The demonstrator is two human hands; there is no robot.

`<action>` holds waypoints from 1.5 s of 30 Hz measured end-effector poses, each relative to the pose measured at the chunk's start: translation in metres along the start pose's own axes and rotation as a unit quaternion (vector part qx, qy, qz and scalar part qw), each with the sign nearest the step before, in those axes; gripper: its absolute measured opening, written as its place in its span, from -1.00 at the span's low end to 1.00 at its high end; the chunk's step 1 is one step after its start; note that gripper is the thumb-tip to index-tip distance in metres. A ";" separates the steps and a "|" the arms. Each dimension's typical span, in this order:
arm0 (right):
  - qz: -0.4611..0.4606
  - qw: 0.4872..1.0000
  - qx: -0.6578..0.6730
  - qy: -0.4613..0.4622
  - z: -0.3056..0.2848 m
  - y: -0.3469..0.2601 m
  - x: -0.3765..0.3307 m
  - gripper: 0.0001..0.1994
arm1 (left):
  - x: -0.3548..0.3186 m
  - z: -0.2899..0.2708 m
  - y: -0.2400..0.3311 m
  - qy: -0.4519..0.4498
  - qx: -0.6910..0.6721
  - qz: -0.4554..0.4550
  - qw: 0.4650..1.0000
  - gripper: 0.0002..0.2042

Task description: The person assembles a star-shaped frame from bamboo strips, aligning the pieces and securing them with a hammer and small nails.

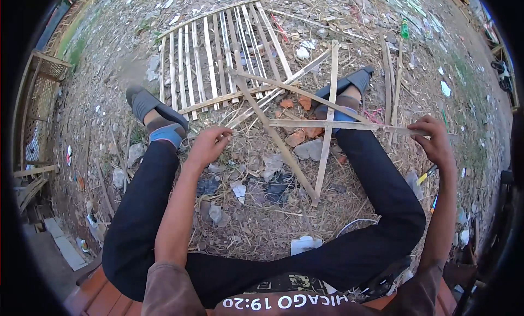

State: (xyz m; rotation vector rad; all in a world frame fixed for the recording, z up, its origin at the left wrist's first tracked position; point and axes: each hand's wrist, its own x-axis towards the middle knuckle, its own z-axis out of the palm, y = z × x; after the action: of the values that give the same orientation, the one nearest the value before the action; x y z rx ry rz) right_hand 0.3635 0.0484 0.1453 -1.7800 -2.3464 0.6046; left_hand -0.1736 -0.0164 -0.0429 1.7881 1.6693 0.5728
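Note:
Several flat bamboo strips cross one another in a star-like frame [326, 147] between my lower legs. My left hand [210, 147] is closed, its thumb and fingers pinched at the lower left end of a slanting bamboo strip [279, 90]. On the other side, my right hand [435, 142] grips the outer end of a nearly level bamboo strip [349, 125], which runs leftward across the frame. Whether the strips are fastened at their crossings is too small to tell.
A slatted bamboo panel [210, 57] lies beyond my feet. Loose strips [388, 84] rest beside my right sandal [357, 78]. Broken brick [296, 137], stones [309, 150] and scraps litter the ground. A green bottle [404, 29] lies at the far right, and a lattice panel [41, 108] stands at left.

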 end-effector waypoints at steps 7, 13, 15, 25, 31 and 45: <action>-0.028 0.999 0.032 0.026 -0.005 0.022 0.022 -0.75 | 0.000 0.014 0.012 0.001 0.005 0.022 1.000 -0.79; -0.044 0.997 -0.055 -0.026 0.005 0.029 0.028 -0.74 | -0.003 0.025 0.014 -0.003 -0.047 -0.011 0.999 -0.79; -0.044 0.998 0.004 -0.044 0.024 0.032 0.041 -0.75 | -0.004 0.032 0.009 0.011 -0.006 0.028 1.000 -0.76; -0.064 0.993 0.077 -0.062 0.086 0.026 0.075 -0.76 | -0.007 0.041 0.026 -0.015 0.135 0.083 0.987 -0.62; -0.049 0.988 0.127 -0.068 0.087 0.038 0.059 -0.74 | -0.004 0.061 0.046 0.034 0.173 0.094 0.980 -0.67; -0.051 0.987 -0.128 0.083 0.105 0.040 0.014 -0.59 | -0.016 0.012 0.009 0.076 0.341 0.135 0.927 -0.78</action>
State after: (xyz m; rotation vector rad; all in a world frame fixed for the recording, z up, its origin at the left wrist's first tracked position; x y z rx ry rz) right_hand 0.3587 0.0459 0.0320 -1.7166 -2.4698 0.1382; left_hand -0.1605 -0.0343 -0.0438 2.5544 1.8847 0.2507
